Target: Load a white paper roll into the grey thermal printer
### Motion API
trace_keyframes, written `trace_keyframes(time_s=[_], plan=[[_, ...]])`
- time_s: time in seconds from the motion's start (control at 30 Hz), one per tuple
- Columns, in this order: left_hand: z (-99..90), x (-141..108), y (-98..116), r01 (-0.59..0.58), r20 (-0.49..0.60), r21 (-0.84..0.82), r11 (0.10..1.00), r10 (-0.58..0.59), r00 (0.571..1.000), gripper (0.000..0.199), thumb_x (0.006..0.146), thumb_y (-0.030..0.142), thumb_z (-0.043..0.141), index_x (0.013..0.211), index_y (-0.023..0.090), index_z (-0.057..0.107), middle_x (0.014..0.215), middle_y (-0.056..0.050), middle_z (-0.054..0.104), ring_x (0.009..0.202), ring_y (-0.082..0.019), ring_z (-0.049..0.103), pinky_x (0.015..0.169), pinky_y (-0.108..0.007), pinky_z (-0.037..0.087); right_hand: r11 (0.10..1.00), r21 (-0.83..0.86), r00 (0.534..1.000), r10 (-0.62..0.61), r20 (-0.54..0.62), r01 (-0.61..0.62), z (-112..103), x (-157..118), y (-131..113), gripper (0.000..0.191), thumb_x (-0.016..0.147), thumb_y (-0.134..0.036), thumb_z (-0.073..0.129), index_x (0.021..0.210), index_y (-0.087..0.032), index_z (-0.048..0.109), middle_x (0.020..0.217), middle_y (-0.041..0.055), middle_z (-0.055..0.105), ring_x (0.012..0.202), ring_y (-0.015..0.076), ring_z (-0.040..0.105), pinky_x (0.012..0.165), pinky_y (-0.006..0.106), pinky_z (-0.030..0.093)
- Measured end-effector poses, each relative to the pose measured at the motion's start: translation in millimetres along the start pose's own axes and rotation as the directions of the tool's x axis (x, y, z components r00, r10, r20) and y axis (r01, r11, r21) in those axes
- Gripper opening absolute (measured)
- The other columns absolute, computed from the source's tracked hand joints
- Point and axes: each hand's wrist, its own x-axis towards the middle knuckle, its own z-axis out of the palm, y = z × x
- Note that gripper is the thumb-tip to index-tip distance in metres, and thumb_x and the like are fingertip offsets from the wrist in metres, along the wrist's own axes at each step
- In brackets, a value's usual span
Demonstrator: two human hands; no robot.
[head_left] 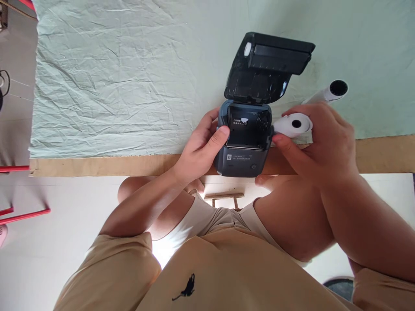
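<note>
We start far left of the printer, where red metal legs (pixel 27 216) show above the pale floor, and then the green cloth (pixel 129 86) spreads wrinkled over the tabletop (pixel 97 167). Moving in, we find the left hand (pixel 201 147) at the printer's left side, its grip clamped on the casing, thumb over the rim. Here's the printer (pixel 248 136) itself, held at the tabletop's front edge, its lid (pixel 259 71) swung up and the bay exposed. Just right of it, we see a white paper roll (pixel 287 124), pinched in the right hand's (pixel 329 147) grip; whether it touches the casing, we can't tell. Beyond, up and right of the printer, lies a second roll (pixel 326 94).
</note>
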Motion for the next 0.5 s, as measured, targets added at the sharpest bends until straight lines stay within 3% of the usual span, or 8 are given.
trace_keyframes(time_s=[0.1, 0.17, 0.33, 0.43, 0.5], plan=[[-1.4, 0, -3, 0.003, -0.003, 0.017, 1.000, -0.003, 1.000, 0.061, 0.121, 0.074, 0.077, 0.162, 0.029, 0.072, 0.143, -0.010, 0.095, 0.132, -0.033, 0.095, 0.112, -0.050, 0.079, 0.995, -0.008, 0.990, 0.097, 0.102, -0.096, -7, 0, 7, 0.039, 0.108, -0.041, 0.084, 0.146, -0.036, 0.079, 0.126, 0.0080, 0.094, 0.097, 0.0279, 0.086, 0.083, 0.042, 0.067], [-1.8, 0, -4, 0.006, -0.002, 0.022, 1.000, -0.006, 1.000, 0.063, 0.120, 0.076, 0.077, 0.162, 0.029, 0.072, 0.144, -0.011, 0.095, 0.131, -0.032, 0.094, 0.111, -0.049, 0.079, 0.992, -0.021, 0.986, 0.126, 0.111, -0.125, -6, -1, 12, 0.045, 0.103, -0.034, 0.084, 0.147, -0.038, 0.078, 0.127, 0.0055, 0.095, 0.092, 0.0262, 0.086, 0.080, 0.040, 0.066], [-1.3, 0, -1, 0.012, 0.012, 0.018, 1.000, -0.013, 1.000, 0.061, 0.121, 0.072, 0.078, 0.162, 0.028, 0.072, 0.144, -0.011, 0.096, 0.127, -0.030, 0.094, 0.107, -0.046, 0.080, 0.999, 0.011, 0.992, 0.031, 0.126, -0.032, 4, -1, 11, 0.057, 0.098, -0.032, 0.086, 0.154, -0.038, 0.078, 0.124, 0.0034, 0.096, 0.076, 0.0229, 0.081, 0.066, 0.036, 0.058], [-1.3, 1, -1, 0.028, 0.001, 0.017, 0.999, -0.028, 1.000, 0.066, 0.119, 0.077, 0.080, 0.162, 0.028, 0.071, 0.143, -0.011, 0.096, 0.128, -0.031, 0.094, 0.108, -0.047, 0.080, 0.999, 0.051, 0.999, -0.020, 0.025, 0.019, 8, 0, 3, 0.061, 0.097, -0.028, 0.086, 0.156, -0.035, 0.078, 0.133, 0.0069, 0.096, 0.098, 0.0275, 0.091, 0.078, 0.038, 0.069], [-1.5, 2, -1, 0.043, 0.004, 0.015, 0.999, -0.043, 0.999, 0.070, 0.116, 0.080, 0.082, 0.162, 0.029, 0.070, 0.144, -0.011, 0.096, 0.129, -0.032, 0.094, 0.108, -0.048, 0.080, 0.993, 0.100, 0.994, -0.059, -0.093, 0.068, 6, -1, 4, 0.053, 0.100, -0.027, 0.083, 0.152, -0.034, 0.081, 0.134, 0.0084, 0.095, 0.110, 0.0310, 0.093, 0.087, 0.044, 0.074]])
